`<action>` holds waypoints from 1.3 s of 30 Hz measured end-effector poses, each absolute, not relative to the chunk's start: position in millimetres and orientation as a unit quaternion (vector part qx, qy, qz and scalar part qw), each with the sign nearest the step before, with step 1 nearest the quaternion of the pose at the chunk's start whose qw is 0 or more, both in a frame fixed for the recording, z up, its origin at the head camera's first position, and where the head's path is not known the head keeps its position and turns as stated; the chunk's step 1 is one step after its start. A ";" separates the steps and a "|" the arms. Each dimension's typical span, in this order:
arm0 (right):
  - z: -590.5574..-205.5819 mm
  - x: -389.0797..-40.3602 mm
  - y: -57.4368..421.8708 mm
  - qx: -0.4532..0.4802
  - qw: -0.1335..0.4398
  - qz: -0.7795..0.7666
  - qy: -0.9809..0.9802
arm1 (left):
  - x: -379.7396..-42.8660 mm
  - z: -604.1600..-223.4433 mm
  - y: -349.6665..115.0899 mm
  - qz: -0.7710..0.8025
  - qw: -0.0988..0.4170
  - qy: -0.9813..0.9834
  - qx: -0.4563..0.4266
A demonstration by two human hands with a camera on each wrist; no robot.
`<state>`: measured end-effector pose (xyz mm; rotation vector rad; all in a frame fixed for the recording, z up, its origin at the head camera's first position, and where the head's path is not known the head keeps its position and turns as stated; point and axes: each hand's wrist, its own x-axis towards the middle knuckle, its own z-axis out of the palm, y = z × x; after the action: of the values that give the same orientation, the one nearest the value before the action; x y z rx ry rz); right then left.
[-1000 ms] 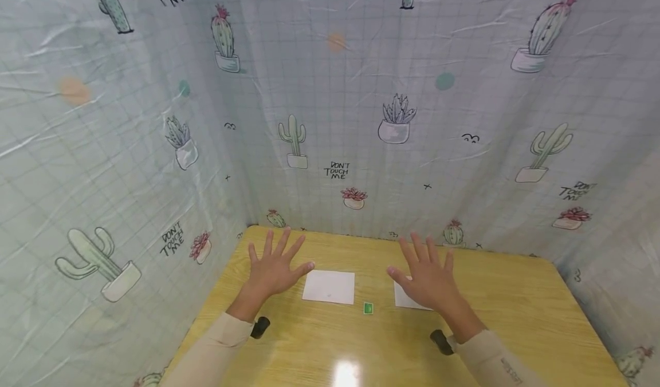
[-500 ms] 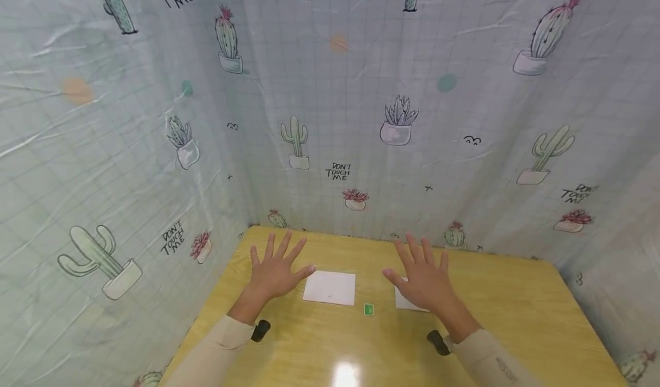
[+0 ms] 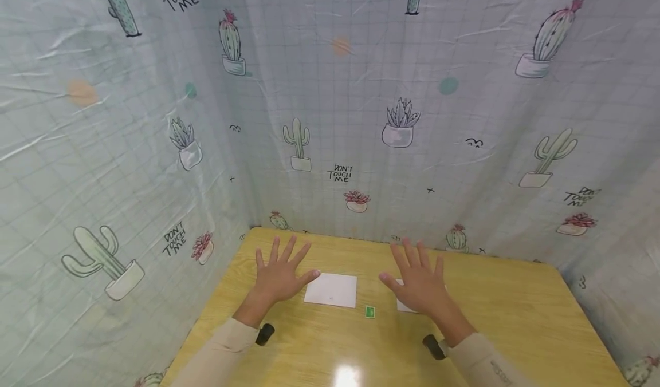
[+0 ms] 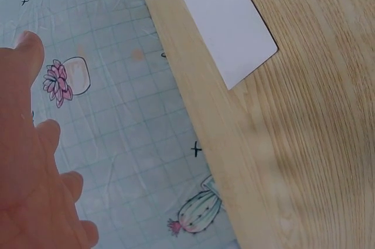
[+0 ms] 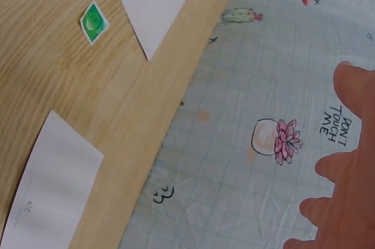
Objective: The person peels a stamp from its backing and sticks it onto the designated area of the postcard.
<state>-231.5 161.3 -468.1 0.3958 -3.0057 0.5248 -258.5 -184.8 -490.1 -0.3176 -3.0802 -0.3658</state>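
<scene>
Left hand point(image 3: 281, 278): released, fingers spread, nothing grasped. Compared with one second ago, it has shifted slightly inward. It is raised over the tabletop point(image 3: 515, 312), with its thumb tip next to the left corner of the left white sheet point(image 3: 331, 291) in the head view.

Left white sheet: lies flat to the right of the left hand. Its position relative to the green square point(image 3: 370, 312) is unchanged. Small marks show near its near edge; they are too small to read.

Green square: white-bordered, flat on the tabletop between the two sheets, slightly nearer the person. It has not been displaced.

Right white sheet point(image 3: 405, 303): flat, partly hidden by the right hand point(image 3: 420, 288) in the head view. Less of it shows than a second ago.

Right hand: released, fingers spread, nothing grasped. It has drifted inward, farther than the left hand has.

Assessment: only the hands have moved noticeably; handling of the sheets and square appears not to be in progress.

Containers: either sheet could be an envelope; this cannot be confirmed, and no contents are visible. The plant pots on the curtain point(image 3: 361, 78) are printed drawings.
</scene>
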 end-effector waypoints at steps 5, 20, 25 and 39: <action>-468.4 -230.2 158.2 0.124 0.027 0.168 -0.978 | -256.2 -491.1 -184.3 -0.115 0.014 -0.988 -0.099; -479.1 -231.0 153.3 0.121 0.019 0.170 -0.978 | -255.3 -497.2 -181.2 -0.122 0.021 -0.986 -0.108; -480.0 -234.0 152.7 0.122 0.020 0.160 -0.979 | -258.7 -497.7 -181.6 -0.125 0.025 -0.986 -0.111; -486.8 -235.2 147.2 0.126 0.025 0.164 -0.978 | -259.2 -502.7 -182.4 -0.119 0.024 -0.986 -0.112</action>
<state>-235.2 147.2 -486.8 0.3900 -3.0240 0.5074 -259.2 -182.4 -502.7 -0.3482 -3.0528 -0.3669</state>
